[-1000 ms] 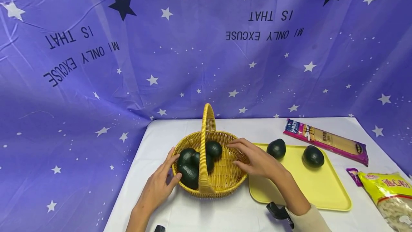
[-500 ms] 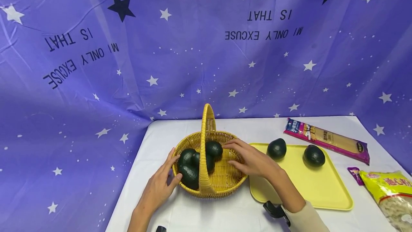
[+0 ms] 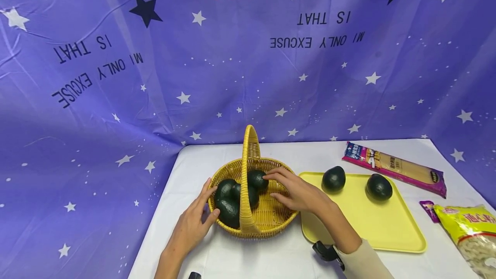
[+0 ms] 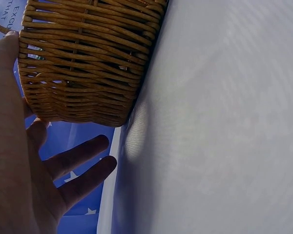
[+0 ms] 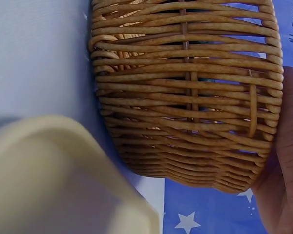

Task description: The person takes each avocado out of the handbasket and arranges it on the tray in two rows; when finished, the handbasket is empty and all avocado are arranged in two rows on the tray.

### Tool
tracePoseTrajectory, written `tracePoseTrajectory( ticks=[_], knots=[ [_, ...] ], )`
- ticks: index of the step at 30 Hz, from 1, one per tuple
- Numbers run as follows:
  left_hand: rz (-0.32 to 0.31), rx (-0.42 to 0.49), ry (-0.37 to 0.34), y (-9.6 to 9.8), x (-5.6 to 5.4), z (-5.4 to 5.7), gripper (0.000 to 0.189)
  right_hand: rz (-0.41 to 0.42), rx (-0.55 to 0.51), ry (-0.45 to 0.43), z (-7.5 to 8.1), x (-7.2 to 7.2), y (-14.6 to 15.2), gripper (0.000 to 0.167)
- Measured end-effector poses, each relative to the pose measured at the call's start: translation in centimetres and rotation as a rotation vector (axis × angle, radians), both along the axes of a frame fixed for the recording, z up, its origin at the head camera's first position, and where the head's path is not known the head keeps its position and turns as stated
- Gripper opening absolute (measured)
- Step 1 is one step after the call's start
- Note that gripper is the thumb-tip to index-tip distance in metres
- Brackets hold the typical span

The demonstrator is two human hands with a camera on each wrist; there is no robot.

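Observation:
Several dark green avocados [image 3: 227, 212] lie in the left half of a yellow wicker basket [image 3: 275, 216] with a tall arched handle [image 3: 245, 193]. My left hand [image 3: 190, 223] touches the basket's left rim with spread thumb and fingertips; in the left wrist view two of its fingers [image 4: 90, 175] stretch out free below the wicker side [image 4: 88, 63]. Over the right rim reaches my right hand [image 3: 300, 190], fingers relaxed and parted, with fingertips right at the rear avocado [image 3: 257, 180]. In the right wrist view the wicker wall [image 5: 185, 97] hides those fingertips.
A yellow tray [image 3: 372, 227] stands right of the basket, bearing two avocados, one left [image 3: 333, 179] and one right [image 3: 379, 187]. Behind it lies a long noodle packet [image 3: 395, 168]. A yellow food bag [image 3: 465, 223] sits at the right. A purple starry cloth [image 3: 217, 76] hangs behind the table.
My right hand has moved left and deeper into the basket, bringing its fingertips to the rear avocado. My left hand stays at the rim.

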State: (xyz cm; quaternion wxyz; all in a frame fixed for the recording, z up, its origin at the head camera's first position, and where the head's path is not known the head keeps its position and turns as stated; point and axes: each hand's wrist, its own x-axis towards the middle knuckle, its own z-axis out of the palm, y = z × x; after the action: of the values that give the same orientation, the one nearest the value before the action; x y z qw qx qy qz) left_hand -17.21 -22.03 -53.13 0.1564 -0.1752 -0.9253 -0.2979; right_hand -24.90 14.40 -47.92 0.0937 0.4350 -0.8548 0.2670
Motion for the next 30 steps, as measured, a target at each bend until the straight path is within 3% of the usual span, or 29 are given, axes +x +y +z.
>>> tracePoseTrajectory(
  ticks=[30],
  knots=[
    [-0.006,0.011,0.004,-0.1,-0.1,0.0,0.065,0.024,0.082,0.046,0.0,-1.5,-1.9,0.048]
  ],
)
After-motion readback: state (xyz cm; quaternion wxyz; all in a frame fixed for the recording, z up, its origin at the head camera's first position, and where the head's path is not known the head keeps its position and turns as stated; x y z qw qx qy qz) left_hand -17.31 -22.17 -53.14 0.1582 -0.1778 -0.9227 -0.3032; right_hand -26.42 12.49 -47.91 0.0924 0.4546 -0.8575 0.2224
